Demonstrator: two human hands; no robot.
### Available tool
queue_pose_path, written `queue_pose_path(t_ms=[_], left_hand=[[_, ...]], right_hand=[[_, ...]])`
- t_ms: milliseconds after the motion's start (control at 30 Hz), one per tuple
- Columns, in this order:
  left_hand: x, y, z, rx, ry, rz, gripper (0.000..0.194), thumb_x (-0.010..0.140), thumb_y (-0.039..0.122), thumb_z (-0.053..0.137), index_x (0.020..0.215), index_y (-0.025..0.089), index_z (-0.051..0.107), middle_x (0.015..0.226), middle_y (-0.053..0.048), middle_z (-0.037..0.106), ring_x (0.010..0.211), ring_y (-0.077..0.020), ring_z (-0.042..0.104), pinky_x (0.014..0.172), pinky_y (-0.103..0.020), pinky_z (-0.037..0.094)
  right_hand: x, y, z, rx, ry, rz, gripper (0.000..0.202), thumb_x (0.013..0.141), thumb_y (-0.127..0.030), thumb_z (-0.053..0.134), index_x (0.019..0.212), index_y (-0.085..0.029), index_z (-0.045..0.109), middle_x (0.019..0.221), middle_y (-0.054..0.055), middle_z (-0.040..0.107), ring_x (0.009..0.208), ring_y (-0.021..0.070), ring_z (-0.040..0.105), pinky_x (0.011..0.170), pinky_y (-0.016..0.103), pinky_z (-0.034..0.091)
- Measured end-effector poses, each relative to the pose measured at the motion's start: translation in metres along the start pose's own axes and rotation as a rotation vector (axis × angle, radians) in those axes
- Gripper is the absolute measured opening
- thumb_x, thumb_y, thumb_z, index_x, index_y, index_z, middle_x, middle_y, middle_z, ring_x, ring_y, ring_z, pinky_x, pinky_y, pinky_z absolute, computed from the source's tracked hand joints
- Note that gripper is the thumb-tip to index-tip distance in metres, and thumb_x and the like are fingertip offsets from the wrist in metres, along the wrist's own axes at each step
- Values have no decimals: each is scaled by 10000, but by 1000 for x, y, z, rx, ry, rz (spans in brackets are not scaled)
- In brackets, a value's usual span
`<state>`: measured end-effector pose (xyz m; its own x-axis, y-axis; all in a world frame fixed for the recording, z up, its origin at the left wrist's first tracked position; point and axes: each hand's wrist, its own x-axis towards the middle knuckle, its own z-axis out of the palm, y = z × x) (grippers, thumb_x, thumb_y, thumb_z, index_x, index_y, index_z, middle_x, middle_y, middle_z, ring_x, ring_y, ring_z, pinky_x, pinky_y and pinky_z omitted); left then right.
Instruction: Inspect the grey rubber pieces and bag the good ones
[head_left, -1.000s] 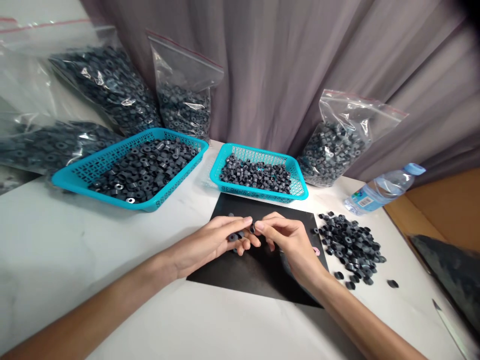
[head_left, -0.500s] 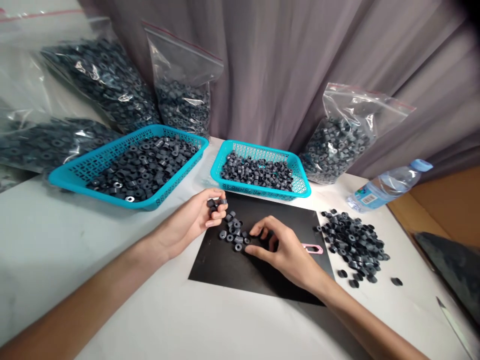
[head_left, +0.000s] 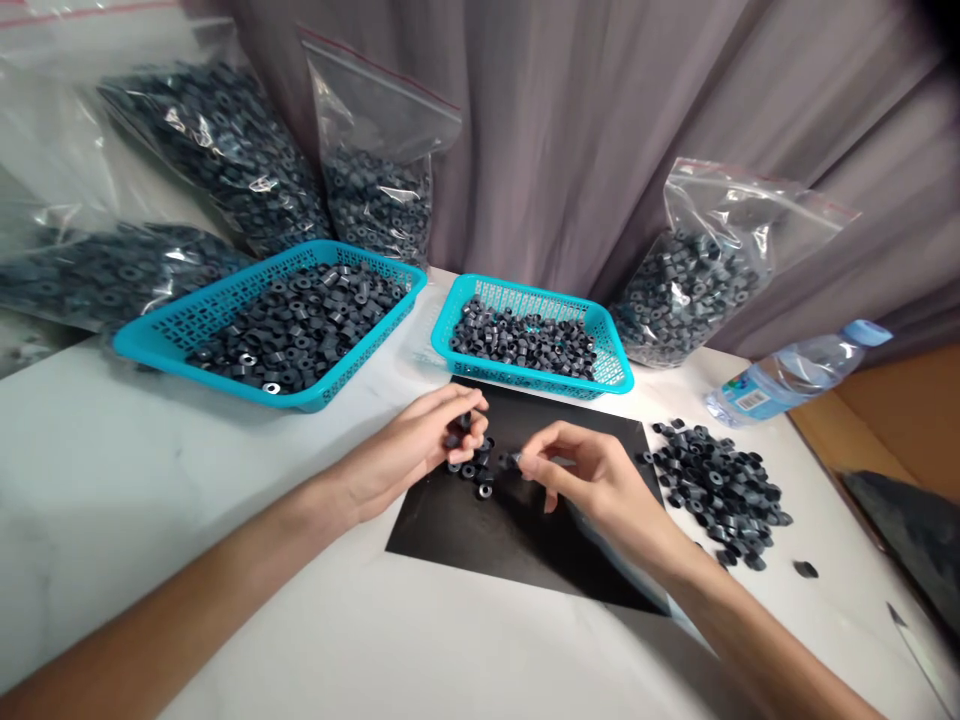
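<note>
My left hand (head_left: 431, 440) is curled around a few dark grey cylindrical rings (head_left: 454, 438), partly hidden by its fingers. My right hand (head_left: 589, 468) pinches one small dark ring (head_left: 513, 460) between thumb and forefinger, just above the black mat (head_left: 517, 545). Several loose rings (head_left: 480, 475) lie on the mat between the two hands, some behind the left fingers. To the right of the mat, a large heap of the same rings (head_left: 716, 490) is spread on the white table.
Two blue baskets (head_left: 322, 398) (head_left: 525, 375) of rings stand at the back. Zip bags of rings lean at the left (head_left: 225, 140), centre (head_left: 379, 200) and right (head_left: 690, 290). A water bottle (head_left: 795, 375) lies tilted beyond the heap. A pointed blade-like object (head_left: 911, 640) rests at the right edge.
My right hand has lifted off the mat with a ring pinched in its fingers. My left hand has moved slightly right, over the loose rings. The pink tool is now covered by my right hand.
</note>
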<state>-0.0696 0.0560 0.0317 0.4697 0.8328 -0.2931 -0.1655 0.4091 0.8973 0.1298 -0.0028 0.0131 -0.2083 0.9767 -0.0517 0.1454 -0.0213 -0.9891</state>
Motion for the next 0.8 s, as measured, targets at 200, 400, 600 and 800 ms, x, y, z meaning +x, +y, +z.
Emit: queue_pose_path(t_ms=[200, 400, 600, 800], left_hand=[[-6, -12, 11, 6, -133, -178, 251, 948, 348, 537, 846, 136, 627, 762, -22, 545, 675, -101, 445, 506, -219, 237], [-11, -11, 13, 36, -192, -169, 256, 930, 382, 593, 834, 147, 621, 786, 2, 533, 666, -90, 403, 541, -236, 255], [-13, -8, 14, 18, -230, -149, 301, 924, 451, 596, 856, 161, 645, 861, -13, 571, 785, -123, 483, 677, -263, 352], [-13, -9, 12, 173, -235, -154, 265, 873, 411, 691, 989, 175, 653, 835, 21, 566, 756, -106, 448, 700, -262, 340]], right_hand=[[2, 2, 1, 311, 7, 71, 254, 820, -419, 750, 859, -175, 689, 804, 21, 600, 670, 122, 508, 537, 231, 425], [2, 4, -2, 366, -25, 116, 234, 829, -397, 747, 873, -177, 681, 843, 26, 608, 693, 119, 487, 541, 221, 394], [3, 3, -2, 385, -28, 60, 201, 852, -366, 727, 885, -180, 658, 827, 28, 614, 748, 141, 550, 562, 223, 464], [3, 5, 5, 449, 41, 5, 170, 894, -348, 683, 884, -185, 635, 825, 24, 598, 763, 144, 581, 560, 220, 515]])
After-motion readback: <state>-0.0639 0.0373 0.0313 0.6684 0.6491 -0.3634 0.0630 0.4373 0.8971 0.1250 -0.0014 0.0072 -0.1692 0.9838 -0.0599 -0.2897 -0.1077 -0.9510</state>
